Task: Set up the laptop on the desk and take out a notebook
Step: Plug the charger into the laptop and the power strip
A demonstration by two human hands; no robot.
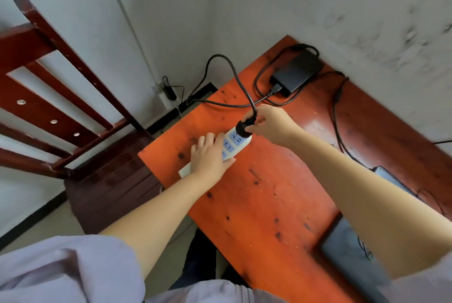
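Observation:
A white power strip (231, 143) lies near the left edge of the orange-red desk (269, 192). My left hand (210, 156) presses flat on the strip's near end. My right hand (271, 124) grips a black plug (244, 126) seated at the strip's far socket. The plug's cable (230, 70) loops up and runs to a black power brick (297, 72) at the desk's far corner. A dark closed laptop (352, 258) lies at the lower right, partly hidden by my right forearm. No notebook is in view.
A dark red wooden chair (73, 107) stands left of the desk. A wall socket with a charger (166, 92) sits low in the corner. White walls close in behind the desk. A thin black cable (338, 116) runs along the desk's right side.

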